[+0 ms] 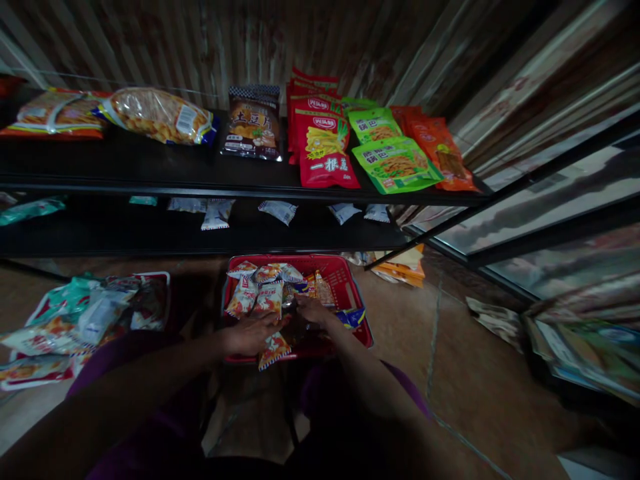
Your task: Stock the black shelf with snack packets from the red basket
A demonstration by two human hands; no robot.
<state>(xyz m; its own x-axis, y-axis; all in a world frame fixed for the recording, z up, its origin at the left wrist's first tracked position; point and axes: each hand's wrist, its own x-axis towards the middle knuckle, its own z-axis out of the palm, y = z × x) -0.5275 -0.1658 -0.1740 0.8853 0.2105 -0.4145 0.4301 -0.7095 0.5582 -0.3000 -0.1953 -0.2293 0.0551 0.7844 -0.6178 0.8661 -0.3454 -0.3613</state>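
Note:
A red plastic basket (345,280) sits on the floor in front of me, with small snack packets inside. My left hand (253,333) lies over white-and-orange snack packets (270,298) at the basket's near left, its fingers stretched out. Below those fingers, one more orange-and-white packet (274,350) hangs over the near rim. My right hand (316,312) reaches into the middle of the basket with fingers extended, over dark contents that are hard to make out. Beside its wrist is a blue-and-yellow packet (353,318).
A black shelf (165,167) above the basket bears red bags (325,143), green pouches (397,163) and a brown potato-chip bag (254,127). Small packets lie on the lower shelf (300,237). Another filled basket (167,293) stands left; papers (575,353) lie at right.

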